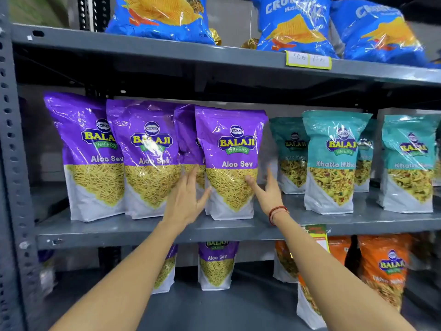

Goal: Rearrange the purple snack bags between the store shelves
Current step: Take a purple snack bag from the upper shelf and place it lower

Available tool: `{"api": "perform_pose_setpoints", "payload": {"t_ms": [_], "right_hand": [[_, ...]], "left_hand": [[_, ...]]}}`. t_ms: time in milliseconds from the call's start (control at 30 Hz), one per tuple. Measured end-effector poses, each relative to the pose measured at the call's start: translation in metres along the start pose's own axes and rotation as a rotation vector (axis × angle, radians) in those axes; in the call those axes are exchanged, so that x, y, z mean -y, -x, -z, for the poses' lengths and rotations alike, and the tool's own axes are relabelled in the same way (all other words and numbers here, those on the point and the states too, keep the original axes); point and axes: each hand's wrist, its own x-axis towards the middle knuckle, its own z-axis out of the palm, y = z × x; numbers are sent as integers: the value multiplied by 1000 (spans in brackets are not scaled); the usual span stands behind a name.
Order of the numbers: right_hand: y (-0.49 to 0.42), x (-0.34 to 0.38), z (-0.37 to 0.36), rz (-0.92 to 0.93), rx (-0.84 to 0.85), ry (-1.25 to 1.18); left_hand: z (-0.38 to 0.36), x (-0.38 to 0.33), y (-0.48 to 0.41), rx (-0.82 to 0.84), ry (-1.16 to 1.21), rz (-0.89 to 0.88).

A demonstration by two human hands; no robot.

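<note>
Your left hand open, fingers spread against the left edge of the rightmost purple Aloo Sev bag, your right hand open, thumb on its front, bag upright on the middle shelf, beside three more purple bags

I see a grey metal rack with three boards. The middle shelf carries four upright purple Aloo Sev bags at left and teal Khatta Mitha bags at right. The top shelf bears blue crisp bags and a price label. The bottom shelf holds two more purple bags and orange bags.
</note>
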Motion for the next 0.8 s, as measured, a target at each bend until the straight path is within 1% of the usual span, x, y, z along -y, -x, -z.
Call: {"api": "perform_pose_setpoints", "payload": {"t_ms": [33,100,167,233,367,533,667,800], "right_hand": [[0,-1,-1,-59,40,-50],[-2,-8,-4,-128,154,-78],[-2,-15,-6,-127,252,-73],[-2,-19,-6,-100,269,-48],[5,-14,-3,-82,179,-69],[41,-5,2,12,72,-109],[78,5,3,87,12,-208],[116,12,-7,138,-27,-241]], "left_hand": [[-6,0,0,41,89,55],[-16,0,3,123,210,79],[-24,0,6,210,296,103],[-26,-2,6,265,354,138],[-25,-2,3,315,488,198],[-10,-8,24,255,572,164],[14,-17,56,175,662,144],[31,-14,92,127,739,158]]}}
